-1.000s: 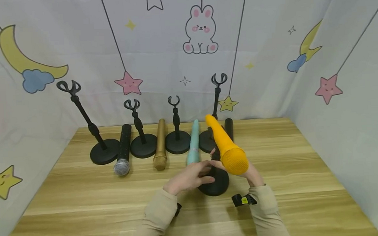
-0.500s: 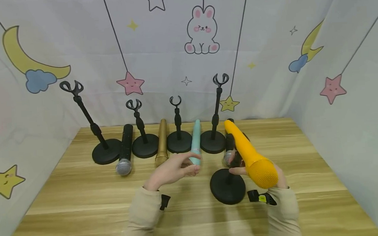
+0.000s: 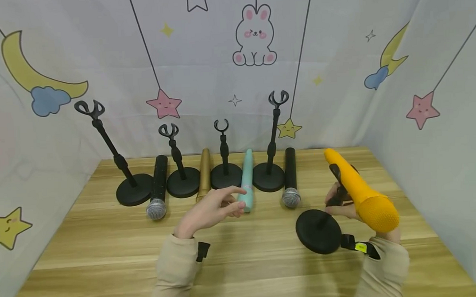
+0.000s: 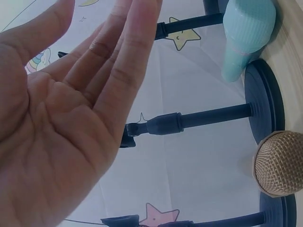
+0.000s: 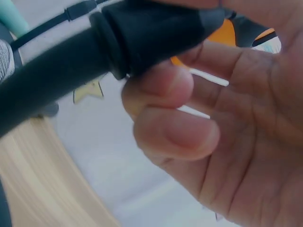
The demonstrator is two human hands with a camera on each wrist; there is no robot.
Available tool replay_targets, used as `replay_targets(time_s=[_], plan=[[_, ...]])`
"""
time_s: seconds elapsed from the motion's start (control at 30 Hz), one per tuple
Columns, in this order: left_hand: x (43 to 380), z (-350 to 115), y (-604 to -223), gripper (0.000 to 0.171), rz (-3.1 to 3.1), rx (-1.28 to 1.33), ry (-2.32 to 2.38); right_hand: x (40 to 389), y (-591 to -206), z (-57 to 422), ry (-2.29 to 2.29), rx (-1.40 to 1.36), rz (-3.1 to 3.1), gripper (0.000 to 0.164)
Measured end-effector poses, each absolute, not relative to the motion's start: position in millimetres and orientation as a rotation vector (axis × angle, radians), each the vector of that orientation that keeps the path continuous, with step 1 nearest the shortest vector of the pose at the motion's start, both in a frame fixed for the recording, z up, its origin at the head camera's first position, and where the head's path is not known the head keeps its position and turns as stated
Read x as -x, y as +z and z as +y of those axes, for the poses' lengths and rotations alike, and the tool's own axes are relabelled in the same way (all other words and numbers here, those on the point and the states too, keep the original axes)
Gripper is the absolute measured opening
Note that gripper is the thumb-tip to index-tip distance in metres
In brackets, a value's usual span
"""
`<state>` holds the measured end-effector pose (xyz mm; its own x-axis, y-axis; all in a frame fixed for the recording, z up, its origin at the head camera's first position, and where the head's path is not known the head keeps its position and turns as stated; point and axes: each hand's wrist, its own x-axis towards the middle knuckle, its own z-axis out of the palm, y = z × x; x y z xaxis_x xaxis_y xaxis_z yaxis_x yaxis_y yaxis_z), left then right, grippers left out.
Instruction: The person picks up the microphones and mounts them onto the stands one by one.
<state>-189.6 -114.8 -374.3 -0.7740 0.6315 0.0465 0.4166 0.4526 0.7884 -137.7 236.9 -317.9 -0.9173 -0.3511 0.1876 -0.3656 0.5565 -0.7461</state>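
Note:
My right hand (image 3: 347,209) grips the post of a black microphone stand (image 3: 318,232), whose round base tilts toward the front. An orange microphone (image 3: 357,188) sits in that stand's clip, its mesh head facing me. Seen from the right wrist, fingers curl at the dark collar of the post (image 5: 54,71). My left hand (image 3: 212,208) hovers over the table with relaxed fingers and holds nothing; its palm fills much of the left wrist view. Its fingertips overlap the teal microphone (image 3: 247,177) in the head view. It partly hides a gold microphone (image 3: 205,173).
Several black stands with vacant clips line the back, including a tall one (image 3: 120,162) at left and another (image 3: 270,147) right of the teal microphone. Black microphones with silver heads lie at left (image 3: 158,180) and right (image 3: 290,175). A patterned cloth (image 3: 202,57) hangs behind the wooden table (image 3: 259,262).
My right hand has carried the stand with the orange microphone to the right. My left hand has come away from it toward the left. The black microphone at right is now fully visible.

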Motion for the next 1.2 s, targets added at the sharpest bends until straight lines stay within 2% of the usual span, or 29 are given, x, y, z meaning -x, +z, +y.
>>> replay_targets(time_s=[0.27, 0.57, 1.2], plan=[[187.5, -112.9, -371.2, 0.041, 2.427, -0.876, 1.231, 168.2, -375.6, 285.2, 1.414, -0.362, -2.613, 0.021], [186.3, -107.6, -370.7, 0.042, 2.399, -0.877, 1.248, 194.0, -395.5, 292.7, 1.293, -0.055, -2.550, 0.027], [186.0, -102.9, -372.0, 0.038, 2.368, -0.915, 1.270, 258.0, -403.4, 290.4, 1.095, -0.108, -2.362, 0.024]])
